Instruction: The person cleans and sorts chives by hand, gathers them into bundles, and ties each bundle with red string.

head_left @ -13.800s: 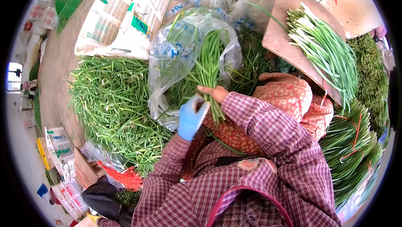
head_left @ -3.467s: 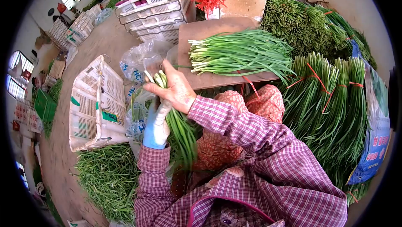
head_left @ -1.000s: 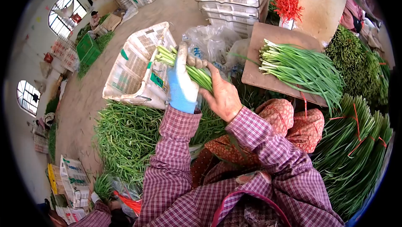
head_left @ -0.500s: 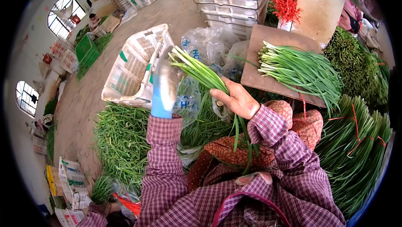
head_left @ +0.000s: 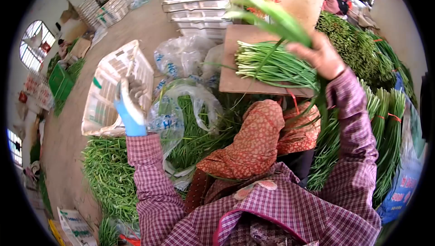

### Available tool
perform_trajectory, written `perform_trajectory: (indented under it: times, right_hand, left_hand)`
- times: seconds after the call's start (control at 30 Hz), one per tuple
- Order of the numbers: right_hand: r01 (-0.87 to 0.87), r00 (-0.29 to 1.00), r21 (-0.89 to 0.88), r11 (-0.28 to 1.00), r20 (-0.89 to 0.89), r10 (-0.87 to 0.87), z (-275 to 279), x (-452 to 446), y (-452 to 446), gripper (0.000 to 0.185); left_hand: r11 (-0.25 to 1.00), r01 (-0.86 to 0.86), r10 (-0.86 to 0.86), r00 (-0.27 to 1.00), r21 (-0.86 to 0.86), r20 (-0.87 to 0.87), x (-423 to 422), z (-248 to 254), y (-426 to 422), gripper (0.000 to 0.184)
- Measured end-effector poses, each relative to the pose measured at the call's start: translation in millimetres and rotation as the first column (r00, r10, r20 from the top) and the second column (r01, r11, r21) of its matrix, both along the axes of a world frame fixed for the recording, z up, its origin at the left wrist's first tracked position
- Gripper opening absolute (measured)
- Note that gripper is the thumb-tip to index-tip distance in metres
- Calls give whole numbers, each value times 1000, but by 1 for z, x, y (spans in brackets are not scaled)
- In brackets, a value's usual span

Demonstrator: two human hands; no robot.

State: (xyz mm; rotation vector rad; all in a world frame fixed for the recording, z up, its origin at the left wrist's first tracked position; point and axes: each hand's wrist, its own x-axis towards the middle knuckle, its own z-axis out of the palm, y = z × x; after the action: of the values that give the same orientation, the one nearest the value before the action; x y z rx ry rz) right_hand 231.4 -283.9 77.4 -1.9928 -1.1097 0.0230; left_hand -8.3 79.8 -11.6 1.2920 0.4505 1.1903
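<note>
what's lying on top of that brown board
A pile of green stalks lies on the brown board, pale ends at the picture's left. The surface beneath is hidden, and the right hand with its bunch blocks some leaves.

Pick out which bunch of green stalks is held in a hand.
The blurred bunch in the bare right hand: the loose pile lies on the brown board, and the red-tied bundles are at the person's right.

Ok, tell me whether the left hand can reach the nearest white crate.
Probably yes: the gloved left hand looks empty and overlaps the white crate in view, with nothing visible blocking it, though depth is hard to judge.
</note>
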Motion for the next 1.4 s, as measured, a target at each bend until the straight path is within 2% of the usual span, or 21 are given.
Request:
perform_trajectory:
  times: [0.07,0.1,0.13,0.2,0.27,0.33,0.4,0.47,0.53,0.6,0.67,0.77,0.8,0.87,0.97,1.07,1.13,1.2,1.27,1.33,1.4]
  right_hand:
    - [185,965,-42,982,197,-173,25,39,-43,52]
    - [217,891,-2,976,409,-197,34,54,-60,50]
    - [296,697,39,954,675,-244,39,68,-76,43]
    - [411,435,17,911,875,-213,41,95,-101,39]
    - [565,540,-193,802,822,-182,33,111,-113,37]
    - [447,613,-256,857,786,-85,10,128,-111,37]
    - [414,677,-310,856,733,-62,-24,132,-98,35]
    - [318,679,-303,898,734,7,-57,132,-72,38]
    - [262,772,-364,894,635,32,-91,138,-40,43]
    - [190,816,-381,905,574,71,-109,138,-9,51]
    - [200,859,-472,859,506,79,-113,133,17,49]
    - [56,854,-388,920,495,156,-129,141,33,46]
    - [129,869,-467,875,478,128,-128,138,37,49]
    - [89,771,-348,933,617,157,-138,141,39,51]
    - [167,740,-292,942,669,76,-131,135,38,54]
    - [267,749,-331,905,662,21,-136,143,39,65]
    - [217,681,-171,961,732,-24,-145,151,41,77]
    - [188,777,-252,949,630,13,-159,161,41,84]
    - [154,832,-341,927,551,65,-172,165,38,84]
    - [86,862,-328,941,498,95,-177,168,35,81]
    - [61,859,-368,928,494,139,-173,163,34,78]
  left_hand:
    - [1000,6,-6,1000,-26,-24,4,-18,5,41]
    - [999,-3,0,998,-44,-57,8,-29,6,39]
    - [1000,6,-8,998,-30,-65,14,-43,8,37]
    - [998,61,-56,979,21,-196,30,-54,-7,32]
    - [987,134,-102,952,92,-288,51,-78,-19,27]
    - [914,242,-97,909,326,-405,75,-82,-46,31]
    - [871,357,-153,849,336,-506,89,-74,-91,37]
    - [697,407,-38,843,591,-536,107,-85,-117,48]
    - [567,571,-8,724,594,-690,122,-84,-144,61]
    - [338,495,101,826,800,-554,142,-89,-163,72]
    - [233,483,48,861,844,-506,161,-78,-178,82]
    - [94,499,132,852,862,-507,197,-57,-190,94]
    - [60,514,170,839,856,-516,210,-51,-191,98]
    - [-20,548,319,796,836,-514,242,-51,-188,108]
    - [27,646,425,683,763,-594,279,-70,-174,113]
    - [107,756,338,584,646,-738,293,-77,-164,114]
    - [118,750,287,602,651,-745,292,-80,-160,114]
    - [129,734,199,640,667,-742,289,-79,-155,119]
    - [70,727,222,656,683,-721,276,-73,-155,123]
    - [-97,752,353,638,651,-684,260,-66,-162,129]
    - [-143,791,466,585,596,-664,255,-71,-170,132]
